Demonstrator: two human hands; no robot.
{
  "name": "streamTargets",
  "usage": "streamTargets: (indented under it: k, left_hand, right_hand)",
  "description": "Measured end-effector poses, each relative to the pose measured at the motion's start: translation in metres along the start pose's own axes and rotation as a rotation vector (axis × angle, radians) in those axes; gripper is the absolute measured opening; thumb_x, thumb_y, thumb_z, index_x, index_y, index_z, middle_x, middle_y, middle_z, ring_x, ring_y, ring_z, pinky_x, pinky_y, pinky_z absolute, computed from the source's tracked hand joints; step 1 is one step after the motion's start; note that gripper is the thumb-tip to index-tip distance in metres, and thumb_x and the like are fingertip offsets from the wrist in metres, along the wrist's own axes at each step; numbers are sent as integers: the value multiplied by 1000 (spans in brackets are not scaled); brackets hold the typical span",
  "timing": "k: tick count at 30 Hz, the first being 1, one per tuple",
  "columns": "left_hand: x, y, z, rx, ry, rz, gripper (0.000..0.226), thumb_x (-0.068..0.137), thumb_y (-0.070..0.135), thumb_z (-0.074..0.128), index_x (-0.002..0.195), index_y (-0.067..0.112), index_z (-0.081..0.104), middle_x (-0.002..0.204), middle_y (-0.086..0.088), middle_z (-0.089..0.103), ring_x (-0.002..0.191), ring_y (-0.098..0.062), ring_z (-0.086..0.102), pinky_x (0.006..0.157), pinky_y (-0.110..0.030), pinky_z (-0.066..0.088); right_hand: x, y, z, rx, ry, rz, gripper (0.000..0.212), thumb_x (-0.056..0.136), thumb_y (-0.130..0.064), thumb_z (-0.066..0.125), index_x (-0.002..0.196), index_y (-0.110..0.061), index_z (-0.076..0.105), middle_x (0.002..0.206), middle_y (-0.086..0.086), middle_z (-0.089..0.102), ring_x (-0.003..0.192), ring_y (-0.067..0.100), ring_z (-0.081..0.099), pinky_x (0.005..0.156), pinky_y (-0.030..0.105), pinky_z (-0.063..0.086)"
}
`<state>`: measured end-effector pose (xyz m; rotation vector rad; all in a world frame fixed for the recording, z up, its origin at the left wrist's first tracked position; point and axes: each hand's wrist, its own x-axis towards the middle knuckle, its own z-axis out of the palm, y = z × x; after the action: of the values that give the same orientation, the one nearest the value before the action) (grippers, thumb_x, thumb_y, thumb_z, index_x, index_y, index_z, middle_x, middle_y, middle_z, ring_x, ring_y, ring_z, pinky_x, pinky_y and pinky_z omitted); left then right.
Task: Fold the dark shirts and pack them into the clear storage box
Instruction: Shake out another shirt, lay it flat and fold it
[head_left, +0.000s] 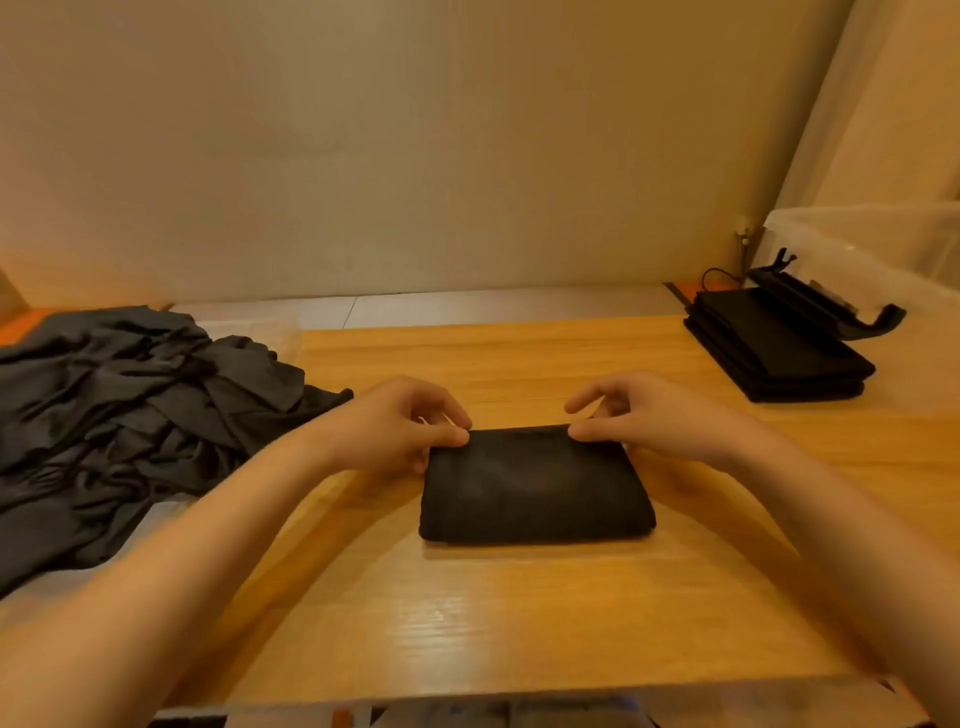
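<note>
Many unfolded shirts (130, 415) are left heaped at counter (519, 623) left; a folded stack (779, 348) is seen at the clear storage box (878, 244) far right, inside or beside unclear. One folded shirt (535, 488) is laid mid-counter, far edge pinched by left hand (400, 421) and right hand (639, 415).

Left edge crops the shirt heap (119, 415); right edge crops the clear box (878, 249).

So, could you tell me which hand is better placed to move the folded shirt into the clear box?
Probably the right hand: both hands pinch the folded shirt at its far edge, but the clear box stands to the right, while the left hand is nearer the unfolded pile.
</note>
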<state>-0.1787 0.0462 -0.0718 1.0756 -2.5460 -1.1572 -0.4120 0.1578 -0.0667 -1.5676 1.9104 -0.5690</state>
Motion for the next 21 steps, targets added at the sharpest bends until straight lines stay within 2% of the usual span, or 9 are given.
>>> streamTargets:
  k: [3, 7, 11, 14, 17, 21]
  left_hand:
    - [11, -8, -3, -44, 12, -17, 14, 87, 31, 66, 101, 29, 69, 95, 7, 69, 70, -18, 66, 70, -18, 53]
    - [13, -21, -3, -139, 24, 22, 10, 86, 19, 67, 93, 22, 74, 95, 5, 72, 62, -10, 62, 68, -19, 53]
    - [12, -29, 1, -189, 92, 37, 12, 85, 15, 67, 89, 22, 76, 88, 1, 74, 69, -17, 67, 70, -23, 55]
    - [11, -28, 4, -212, 201, 71, 13, 84, 14, 68, 86, 25, 76, 86, 3, 74, 76, -23, 69, 73, -26, 57]
    - [12, -28, 9, -170, 289, 97, 14, 84, 15, 69, 87, 28, 75, 84, 9, 72, 74, -14, 67, 72, -20, 55]
    - [14, -32, 15, 53, 308, 134, 14, 86, 24, 67, 91, 36, 72, 88, 25, 68, 86, 1, 62, 75, -8, 45]
  right_hand:
    - [13, 7, 0, 51, -19, 44, 28, 82, -36, 71, 109, -37, 62, 95, -5, 62, 91, 9, 60, 74, 22, 45]
    - [14, 16, -1, 80, -26, 6, 19, 84, -32, 70, 101, -38, 65, 104, -12, 60, 96, 0, 54, 68, 15, 38]
    - [16, 21, 8, 82, 104, -66, 3, 85, -30, 69, 85, -32, 71, 87, -16, 66, 84, -10, 56, 67, 13, 38]
    - [16, 24, 16, 117, 209, -98, 6, 85, -29, 68, 80, -30, 71, 84, -16, 68, 83, -6, 58, 68, 12, 42]
    - [18, 25, 19, 96, 306, -120, 7, 84, -29, 68, 77, -29, 70, 80, -15, 67, 81, -4, 58, 67, 9, 42]
    - [21, 29, 25, -19, 342, -123, 8, 86, -29, 65, 79, -31, 69, 79, -17, 65, 84, -6, 55, 67, 10, 40]
